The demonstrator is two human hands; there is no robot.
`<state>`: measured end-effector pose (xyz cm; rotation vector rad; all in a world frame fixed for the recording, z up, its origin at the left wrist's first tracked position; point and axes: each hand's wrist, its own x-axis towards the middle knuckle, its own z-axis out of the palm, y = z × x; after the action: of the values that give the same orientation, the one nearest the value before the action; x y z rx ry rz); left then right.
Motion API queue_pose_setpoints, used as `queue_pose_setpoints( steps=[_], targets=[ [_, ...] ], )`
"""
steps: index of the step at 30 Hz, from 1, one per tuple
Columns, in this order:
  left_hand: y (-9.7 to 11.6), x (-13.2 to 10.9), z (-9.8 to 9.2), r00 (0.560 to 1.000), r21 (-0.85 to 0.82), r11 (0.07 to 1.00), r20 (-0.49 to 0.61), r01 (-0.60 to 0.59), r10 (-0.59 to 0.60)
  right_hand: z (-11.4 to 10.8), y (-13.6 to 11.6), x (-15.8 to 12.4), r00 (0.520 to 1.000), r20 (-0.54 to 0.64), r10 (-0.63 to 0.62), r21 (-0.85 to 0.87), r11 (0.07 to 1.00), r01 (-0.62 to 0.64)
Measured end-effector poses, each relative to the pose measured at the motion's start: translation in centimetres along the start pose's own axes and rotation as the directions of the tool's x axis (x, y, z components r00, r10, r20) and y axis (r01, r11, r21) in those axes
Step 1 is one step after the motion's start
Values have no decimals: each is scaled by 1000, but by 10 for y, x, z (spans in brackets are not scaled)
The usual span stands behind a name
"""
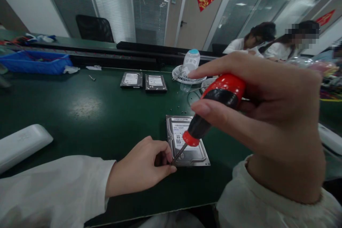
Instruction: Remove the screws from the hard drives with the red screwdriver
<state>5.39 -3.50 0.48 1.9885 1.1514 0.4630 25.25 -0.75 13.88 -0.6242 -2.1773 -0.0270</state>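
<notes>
Hard drive (192,155): lay flat, label up, on the green worktop (123,114) right in front of the person. I figure flat was chosen so the board took the push of the tool.
Right hand (280,110): closed around the fat handle of a red-and-black screwdriver (223,92), thumb along one side, forefinger reaching over the other. Looked like a grip for twisting more than leaning.
Screwdriver: ran down at a slant, tip at the drive's near left corner. Guessing the slant kept the big handle off the label and out of the line of sight.
Left hand (141,164): thumb and forefinger pinched around the tip end of the shaft, probably so it wouldn't skate off. Couldn't tell if a screw was in there too, the fingers hid it.
Loose screws (182,112): tiny bits just past the drive's far edge, I'd say close enough to find, clear of both wrists.
Other two drives (143,82): sat side by side further back, likely parked there for elbow room.
White gadget with teal cap (191,60): stood beyond the screwdriver, near those drives, out of the way imo.
</notes>
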Motion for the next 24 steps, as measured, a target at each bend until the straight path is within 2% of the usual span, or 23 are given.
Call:
queue_pose_setpoints(
  steps=[5,10,14,19,21,24],
  targets=[
    [0,0,-1,1000,-4,1000,12,15,-15,-1,0,-2,998,67,21,130,991,-29],
    [1,0,-1,1000,22,1000,8,21,-21,3,1,-3,1000,4,9,36,999,-9],
    [1,1,-1,1000,15,1000,16,2,-3,5,3,-4,1000,16,5,126,992,-7],
    [1,0,-2,1000,36,999,24,-19,18,4,5,-2,1000,11,8,12,1000,-9],
    [0,-1,-2,999,42,999,23,-23,22,2,5,-2,1000,-3,-20,57,998,20],
    [-3,-1,-1,1000,54,998,18,-24,24,1,4,-2,995,97,32,100,994,-42]
  ],
)
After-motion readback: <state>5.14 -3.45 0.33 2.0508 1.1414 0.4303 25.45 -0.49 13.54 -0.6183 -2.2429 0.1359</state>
